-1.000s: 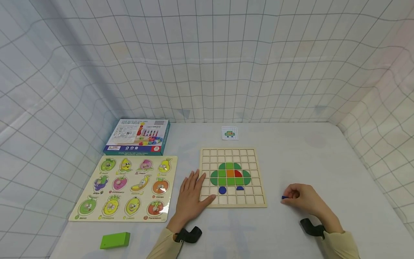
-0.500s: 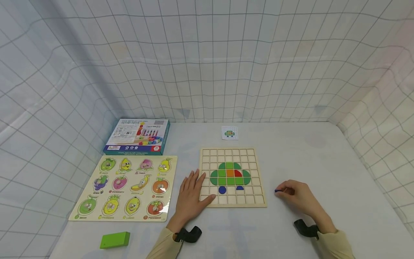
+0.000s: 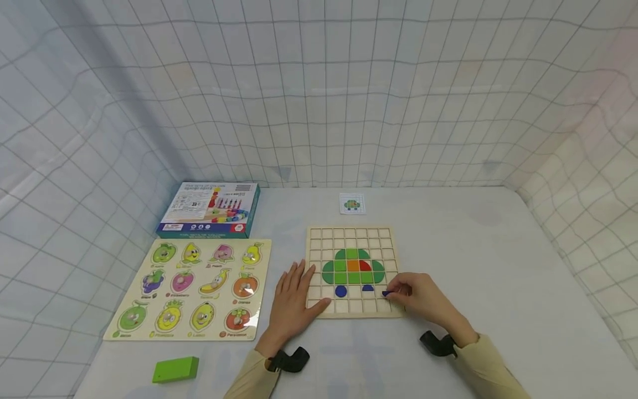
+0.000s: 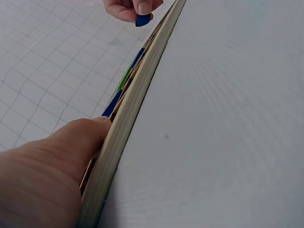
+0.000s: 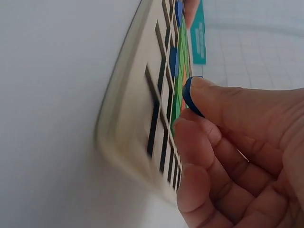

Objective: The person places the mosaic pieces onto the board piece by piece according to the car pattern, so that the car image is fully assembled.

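Note:
A wooden grid board (image 3: 319, 238) lies flat on the table. Set in its cells are green, orange and red pieces, a blue disc (image 3: 341, 291) made up below them and a blue half-circle piece (image 3: 368, 288) to its right. My left hand (image 3: 294, 305) rests with spread fingers on the board's left edge, the thumb over its lower left corner. Thumb and fingers of my right hand (image 3: 423, 296) pinch another small blue piece (image 5: 191, 97), curved on one side, over the board's right side. In the left wrist view that blue piece (image 4: 143, 20) hangs under the fingertips.
Behind the board lies a small pattern card (image 3: 352, 204). A fruit peg puzzle (image 3: 264, 260) is at the left, with a toy box (image 3: 209, 210) behind it and a green block (image 3: 175, 369) in front. Grid-patterned cloth walls (image 3: 349, 111) enclose the table.
My right hand has moved left from the bare table to over the board's right side, carrying the blue piece. The left hand has stayed on the board's edge.

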Demonstrator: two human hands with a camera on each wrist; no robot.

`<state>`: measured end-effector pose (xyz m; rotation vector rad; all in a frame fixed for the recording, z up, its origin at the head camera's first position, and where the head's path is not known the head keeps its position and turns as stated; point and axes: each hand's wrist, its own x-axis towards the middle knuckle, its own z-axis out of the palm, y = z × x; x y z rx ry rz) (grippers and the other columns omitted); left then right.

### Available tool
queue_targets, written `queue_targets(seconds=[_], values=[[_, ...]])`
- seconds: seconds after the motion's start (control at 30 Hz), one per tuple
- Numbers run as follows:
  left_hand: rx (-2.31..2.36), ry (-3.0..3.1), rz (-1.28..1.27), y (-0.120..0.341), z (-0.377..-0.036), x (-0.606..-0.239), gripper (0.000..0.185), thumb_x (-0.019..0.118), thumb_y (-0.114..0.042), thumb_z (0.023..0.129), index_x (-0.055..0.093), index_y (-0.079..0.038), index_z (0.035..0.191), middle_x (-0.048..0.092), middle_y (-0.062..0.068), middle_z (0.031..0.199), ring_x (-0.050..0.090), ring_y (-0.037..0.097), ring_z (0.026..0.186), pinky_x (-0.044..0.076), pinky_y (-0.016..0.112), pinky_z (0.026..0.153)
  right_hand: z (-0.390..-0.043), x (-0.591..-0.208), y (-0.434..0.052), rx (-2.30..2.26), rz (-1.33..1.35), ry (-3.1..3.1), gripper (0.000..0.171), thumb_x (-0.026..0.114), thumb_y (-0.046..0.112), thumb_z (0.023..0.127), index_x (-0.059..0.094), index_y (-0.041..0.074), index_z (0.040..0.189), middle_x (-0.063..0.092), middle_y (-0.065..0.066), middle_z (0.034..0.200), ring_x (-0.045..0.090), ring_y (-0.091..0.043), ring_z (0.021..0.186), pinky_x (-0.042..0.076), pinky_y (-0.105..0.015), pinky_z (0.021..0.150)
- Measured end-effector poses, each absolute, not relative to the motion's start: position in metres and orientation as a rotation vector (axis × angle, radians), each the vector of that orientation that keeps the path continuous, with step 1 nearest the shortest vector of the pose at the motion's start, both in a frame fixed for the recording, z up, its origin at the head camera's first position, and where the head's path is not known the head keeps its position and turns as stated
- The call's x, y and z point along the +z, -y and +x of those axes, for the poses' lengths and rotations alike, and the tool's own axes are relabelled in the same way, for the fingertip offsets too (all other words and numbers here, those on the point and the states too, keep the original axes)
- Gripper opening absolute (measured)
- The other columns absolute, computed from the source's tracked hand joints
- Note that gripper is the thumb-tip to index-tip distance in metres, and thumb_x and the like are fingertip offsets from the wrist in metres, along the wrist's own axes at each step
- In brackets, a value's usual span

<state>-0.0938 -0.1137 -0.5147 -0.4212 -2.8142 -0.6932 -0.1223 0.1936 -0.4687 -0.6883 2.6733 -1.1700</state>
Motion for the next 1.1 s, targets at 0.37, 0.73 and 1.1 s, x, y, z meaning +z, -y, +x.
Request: queue_targets(seconds=[0.37,0.73,1.1], values=[[-0.715,2.849,-0.41,0.115,-0.094,-0.515,0.08,0.06,-0.055,0.085,0.038,-0.007,0.145,0.027,0.016,0.152,0.015,0.031,0.141,0.009,0.046,0.112,-0.129,-0.472,-0.161,-1.097,-0.715,-2.682,0.008,0.076,0.017,0.082,0.068,0.019,0.079,0.055,0.013,0.067,0.048,-0.005,0.058,0.043,-0.024,0.051],[-0.708,2.826,-0.423,0.115,-0.095,-0.518,0.08,0.061,-0.055,0.085,0.038,-0.007,0.145,0.028,0.017,0.151,0.017,0.032,0.141,0.011,0.048,0.112,-0.131,-0.473,-0.156,-1.079,-0.721,-2.739,0.007,0.076,0.015,0.081,0.07,0.018,0.078,0.055,0.013,0.073,0.049,-0.005,0.061,0.044,-0.024,0.053],[-0.714,2.819,-0.424,0.114,-0.094,-0.514,0.08,0.063,-0.053,0.083,0.04,-0.006,0.144,0.03,0.018,0.149,0.019,0.035,0.14,0.012,0.05,0.111,-0.13,-0.474,-0.152,-1.096,-0.701,-2.745,0.009,0.076,0.016,0.081,0.07,0.019,0.076,0.054,0.013,0.07,0.048,-0.005,0.06,0.042,-0.023,0.052]])
